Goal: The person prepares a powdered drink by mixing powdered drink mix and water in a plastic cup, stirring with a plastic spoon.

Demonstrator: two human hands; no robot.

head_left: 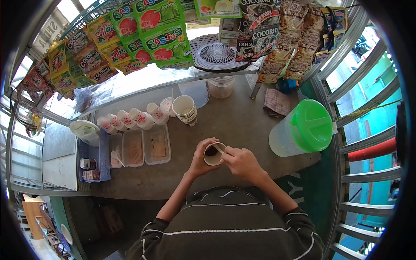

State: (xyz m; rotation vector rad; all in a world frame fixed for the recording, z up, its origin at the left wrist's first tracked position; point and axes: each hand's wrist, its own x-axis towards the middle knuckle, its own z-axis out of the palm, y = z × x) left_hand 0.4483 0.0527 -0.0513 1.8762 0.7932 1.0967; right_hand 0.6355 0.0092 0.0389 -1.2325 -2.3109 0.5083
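My left hand [202, 157] is wrapped around the side of a paper cup [213, 164], which is tipped so that its mouth faces me. Dark brown stuff [211, 151] shows inside the cup. Between the thumb and fingers of my right hand [241, 162] is the handle of a pale spoon [219, 149], which slants in over the rim; its far end is hidden in the cup. Both hands are over the near middle of the table [242, 117].
Stacked paper cups [183, 106] stand ahead. Left are a row of printed cups [139, 118], tubs of powder [133, 147] and a blue basket [104, 171]. At right stand a green-lidded jug [286, 136] and a folded cloth [277, 102]. Drink sachets [162, 43] hang overhead.
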